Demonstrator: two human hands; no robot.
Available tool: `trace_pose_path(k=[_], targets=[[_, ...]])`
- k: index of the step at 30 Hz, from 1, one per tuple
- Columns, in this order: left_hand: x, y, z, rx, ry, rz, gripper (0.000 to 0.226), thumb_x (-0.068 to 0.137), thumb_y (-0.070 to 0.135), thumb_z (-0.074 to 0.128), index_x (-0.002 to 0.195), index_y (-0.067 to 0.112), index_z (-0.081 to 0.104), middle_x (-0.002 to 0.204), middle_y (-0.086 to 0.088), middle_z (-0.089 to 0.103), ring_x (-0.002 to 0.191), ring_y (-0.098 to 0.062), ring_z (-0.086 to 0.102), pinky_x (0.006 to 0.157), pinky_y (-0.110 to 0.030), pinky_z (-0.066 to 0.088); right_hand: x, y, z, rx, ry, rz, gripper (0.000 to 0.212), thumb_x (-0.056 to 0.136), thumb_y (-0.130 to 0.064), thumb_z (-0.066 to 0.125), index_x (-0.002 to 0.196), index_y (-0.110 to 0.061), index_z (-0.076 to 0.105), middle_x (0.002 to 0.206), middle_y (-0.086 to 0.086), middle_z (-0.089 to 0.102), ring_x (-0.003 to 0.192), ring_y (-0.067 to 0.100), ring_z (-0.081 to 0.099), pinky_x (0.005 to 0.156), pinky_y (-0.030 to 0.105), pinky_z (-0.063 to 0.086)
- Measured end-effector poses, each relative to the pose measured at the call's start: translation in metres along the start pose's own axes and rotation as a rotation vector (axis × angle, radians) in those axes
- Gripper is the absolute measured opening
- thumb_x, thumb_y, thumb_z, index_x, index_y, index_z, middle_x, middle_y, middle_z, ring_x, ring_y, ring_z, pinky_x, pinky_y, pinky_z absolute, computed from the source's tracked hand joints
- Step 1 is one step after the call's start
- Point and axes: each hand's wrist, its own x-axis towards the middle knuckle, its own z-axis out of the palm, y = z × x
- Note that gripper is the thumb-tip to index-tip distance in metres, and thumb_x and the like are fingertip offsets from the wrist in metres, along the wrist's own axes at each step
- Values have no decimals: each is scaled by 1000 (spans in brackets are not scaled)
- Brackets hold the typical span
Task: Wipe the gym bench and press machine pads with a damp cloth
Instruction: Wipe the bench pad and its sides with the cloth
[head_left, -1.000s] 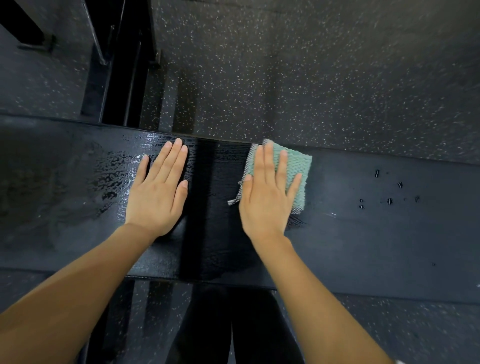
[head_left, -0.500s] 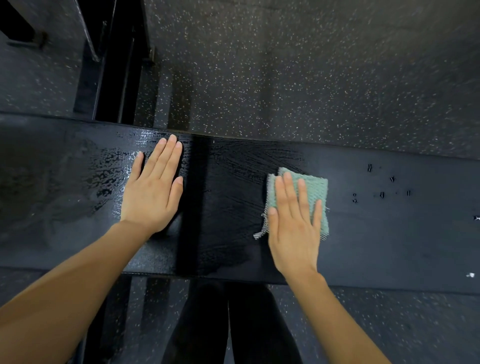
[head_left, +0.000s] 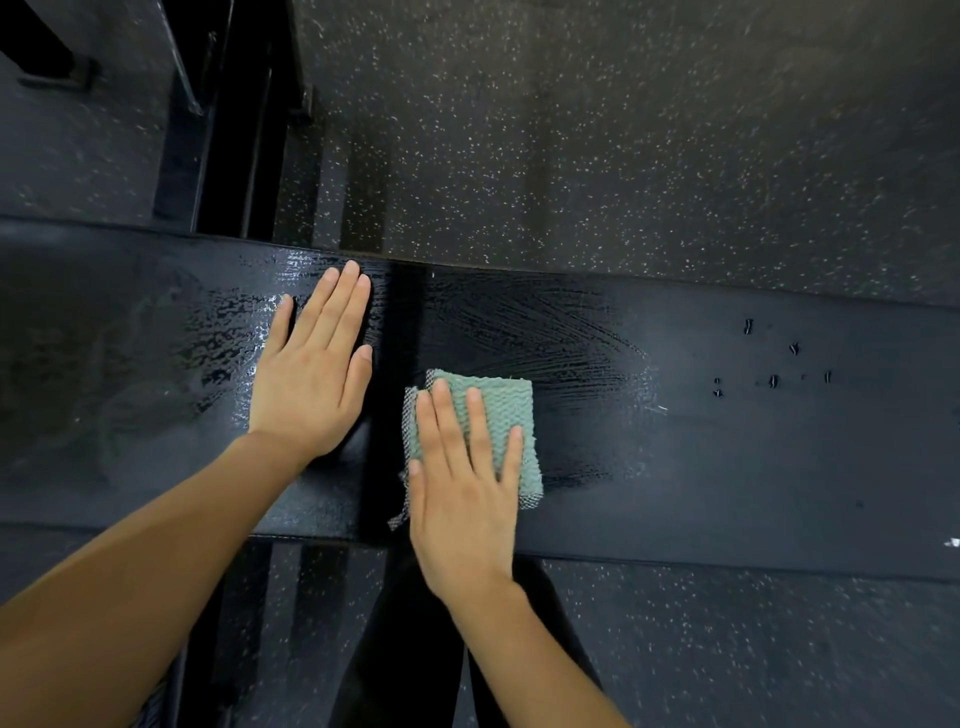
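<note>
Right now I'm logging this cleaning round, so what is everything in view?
bench pad: 1, black, across the middle, wet streaks at its centre
cloth: 1, green, on the bench pad near its centre
nicks: several, dark, right part of the bench pad
metal frame: 1, black, upper left, beyond the bench pad
floor: 1, dark, pale-speckled, all around
left hand: 1, flat on the bench pad, left of the cloth
right hand: 1, flat on the cloth
</note>
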Motion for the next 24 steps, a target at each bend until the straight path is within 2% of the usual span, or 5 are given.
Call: trace_pose_path(k=[4,10,14,17,24], targets=[[-1,-1,1,12,-7,13,60,102,33,20,159,13,15,166,0,11,154,-16,7,123,-41,0,-10,34,-5,-3,-18,-59,58,100,-31,29,157,-24,23,165,-7,19,152,17,16,119,50,14],[-3,-2,-2,25,-37,172,58,104,33,19,158,13,17,166,-1,13,153,-16,9,124,-45,6,-34,96,-19,-7,-14,100,54,106,-35,16,159,-25,17,166,-10,14,153,15,9,121,48,8],[-1,-4,-4,18,-103,354,58,103,32,22,158,14,17,166,1,13,154,-18,8,123,-47,10,-36,87,-16,38,24,222,55,105,-32,20,159,-22,18,166,-9,14,153,15,4,123,45,-3],[0,-5,-5,6,-140,439,59,103,31,25,158,13,18,166,1,13,154,-19,9,123,-50,12,-33,62,-11,77,51,308,57,103,-32,22,159,-22,15,166,-7,14,154,17,4,122,48,-1],[3,-6,-7,-2,-161,506,59,102,30,27,158,15,19,166,1,14,153,-18,11,123,-49,12,-43,20,-3,-28,-78,-131,59,98,-32,34,156,-23,28,164,-7,22,151,20,21,117,53,17]])
